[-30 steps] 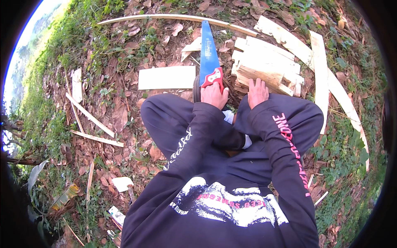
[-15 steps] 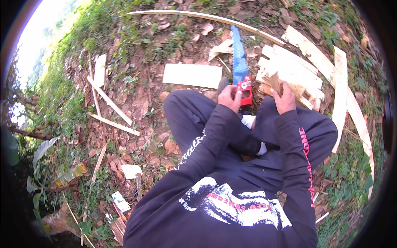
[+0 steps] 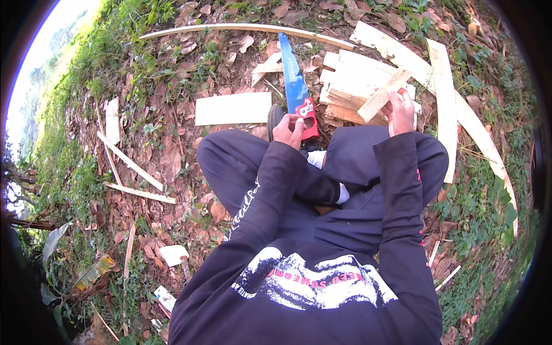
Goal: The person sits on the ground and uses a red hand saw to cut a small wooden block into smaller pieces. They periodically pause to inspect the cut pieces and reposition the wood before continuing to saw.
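Note:
In my right hand [image 3: 401,113] is a short, flat piece of wood [image 3: 384,96], gripped at its side and tilted above the pile of boards. My left hand [image 3: 288,131] is closed, thumb against curled fingers, close beside the red handle of a handsaw [image 3: 295,86]. Whatever those fingers hold, if anything, is hidden. The saw's blue toothed blade points away from me on the ground. Just beyond the right hand sits a stack of pale cut boards [image 3: 359,72]. A flat rectangular board [image 3: 233,108] lies left of the saw, near my shoe [image 3: 275,118].
Long planks [image 3: 444,109] curve along the right side, and a thin strip [image 3: 247,27] crosses the far ground. Narrow sticks [image 3: 131,161] lie on the left among dry leaves. A pale-headed tool or block [image 3: 174,255] rests at lower left. My crossed legs [image 3: 368,167] fill the middle.
My right hand has turned the wood piece from nearly upright to a slant, its broad face now showing. The whole view has shifted; my left hand remains beside the saw handle.

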The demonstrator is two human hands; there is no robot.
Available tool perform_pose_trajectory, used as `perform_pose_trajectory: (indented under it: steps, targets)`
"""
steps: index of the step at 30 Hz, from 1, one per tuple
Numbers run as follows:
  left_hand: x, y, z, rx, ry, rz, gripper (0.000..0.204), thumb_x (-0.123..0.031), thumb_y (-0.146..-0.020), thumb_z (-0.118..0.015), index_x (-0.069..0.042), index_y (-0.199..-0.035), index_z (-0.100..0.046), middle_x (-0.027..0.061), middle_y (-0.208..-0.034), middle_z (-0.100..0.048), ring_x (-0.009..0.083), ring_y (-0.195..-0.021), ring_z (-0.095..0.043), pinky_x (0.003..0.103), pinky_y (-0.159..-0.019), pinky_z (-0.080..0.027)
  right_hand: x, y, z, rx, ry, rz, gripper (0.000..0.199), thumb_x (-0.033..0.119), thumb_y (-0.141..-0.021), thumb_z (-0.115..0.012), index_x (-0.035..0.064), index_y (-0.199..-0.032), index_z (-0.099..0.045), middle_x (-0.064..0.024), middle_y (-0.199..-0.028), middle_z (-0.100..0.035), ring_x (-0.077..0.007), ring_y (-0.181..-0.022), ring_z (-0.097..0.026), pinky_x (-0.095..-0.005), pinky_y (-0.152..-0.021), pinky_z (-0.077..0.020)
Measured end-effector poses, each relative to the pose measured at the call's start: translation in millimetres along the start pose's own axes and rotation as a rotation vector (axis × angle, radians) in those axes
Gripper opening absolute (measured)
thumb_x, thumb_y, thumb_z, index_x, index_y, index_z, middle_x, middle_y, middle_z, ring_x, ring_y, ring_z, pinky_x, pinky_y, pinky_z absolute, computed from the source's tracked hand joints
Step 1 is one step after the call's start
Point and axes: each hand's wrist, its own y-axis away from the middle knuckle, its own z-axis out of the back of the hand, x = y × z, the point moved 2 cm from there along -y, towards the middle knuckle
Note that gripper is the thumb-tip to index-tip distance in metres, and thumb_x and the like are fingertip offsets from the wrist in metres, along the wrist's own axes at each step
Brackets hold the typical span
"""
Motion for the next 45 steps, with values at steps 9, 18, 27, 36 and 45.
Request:
perform_pose_trajectory:
  steps: [9, 18, 27, 36, 45]
  targets:
    - [-13.2, 7.4, -5.1, 0.071, -0.208, -0.025, 0.017, -0.016, -0.090, -0.063, 0.001, -0.095, -0.064, 0.0114, -0.072, -0.069, 0.0177, -0.066, -0.069, 0.031, -0.066, -0.054, 106.2, 32.9, 69.5, -0.034, -0.032, 0.196, 0.025, 0.016, -0.096, -0.057, 0.0039, -0.116, -0.047, -0.0079, -0.085, -0.058, -0.0138, -0.069, -0.056, -0.0245, -0.063, -0.0475]
    - [-10.6, -3.7, -11.9, 0.029, -0.334, -0.150, 0.016, -0.014, -0.089, -0.063, -0.001, -0.098, -0.065, 0.0113, -0.068, -0.066, 0.0177, -0.060, -0.065, 0.032, -0.061, -0.051, 83.6, 15.5, 85.1, -0.231, 0.039, 0.029, 0.022, 0.017, -0.096, -0.058, 0.0047, -0.113, -0.051, -0.0051, -0.081, -0.057, -0.0121, -0.067, -0.054, -0.0247, -0.060, -0.0454]
    - [-9.6, -196.7, 56.2, -0.163, -0.936, -0.296, 0.044, -0.010, -0.083, -0.058, -0.013, -0.126, -0.057, 0.0148, -0.120, -0.058, 0.0332, -0.112, -0.056, 0.045, -0.095, -0.046, 78.6, 16.3, 75.6, -0.226, 0.064, 0.010, 0.024, 0.017, -0.096, -0.057, 0.0042, -0.116, -0.050, -0.0059, -0.081, -0.060, -0.0118, -0.065, -0.056, -0.0244, -0.058, -0.0463]
    - [-3.9, -220.9, 104.8, -0.028, -1.445, -0.357, 0.029, -0.017, -0.083, -0.068, -0.015, -0.111, -0.063, 0.0119, -0.109, -0.058, 0.0308, -0.107, -0.060, 0.045, -0.088, -0.050, 80.3, 16.2, 80.1, -0.230, 0.008, 0.009, 0.025, 0.027, -0.100, -0.054, 0.0042, -0.109, -0.054, -0.0062, -0.083, -0.061, -0.0127, -0.070, -0.059, -0.0258, -0.062, -0.0482]
    - [-67.0, -140.5, 175.9, 0.280, 0.227, 0.153, 0.033, -0.023, -0.103, -0.043, -0.001, -0.126, -0.051, 0.0145, -0.094, -0.068, 0.0189, -0.074, -0.067, 0.026, -0.058, -0.051, 73.8, 25.9, 58.3, -0.112, -0.042, -0.018, 0.029, 0.030, -0.101, -0.052, 0.0043, -0.115, -0.054, -0.0056, -0.082, -0.060, -0.0116, -0.065, -0.058, -0.0242, -0.061, -0.0484]
